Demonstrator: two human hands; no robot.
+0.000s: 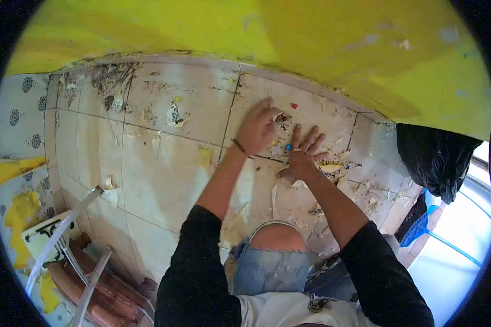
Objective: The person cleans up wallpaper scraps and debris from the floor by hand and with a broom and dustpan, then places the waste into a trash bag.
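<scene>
I am crouched over a tiled floor [163, 180] littered with paint flakes and debris. My left hand [256, 128] rests flat on the tiles, fingers spread, over a patch of scraps near the yellow wall [256, 32]. My right hand [303, 155] lies palm down just beside it, fingers apart, on a heap of chips. Something small and blue shows at its index finger; I cannot tell what it is. A small red bit [294, 106] lies just beyond both hands. Neither hand grips anything that I can see.
A black plastic bag [433, 155] sits at the right by the wall. At the lower left lie clear hoses [65, 229], a white plastic piece [41, 237] and brown pipes [101, 294]. Debris piles in the far left corner [112, 82]. My bare knee [278, 240] shows through torn jeans.
</scene>
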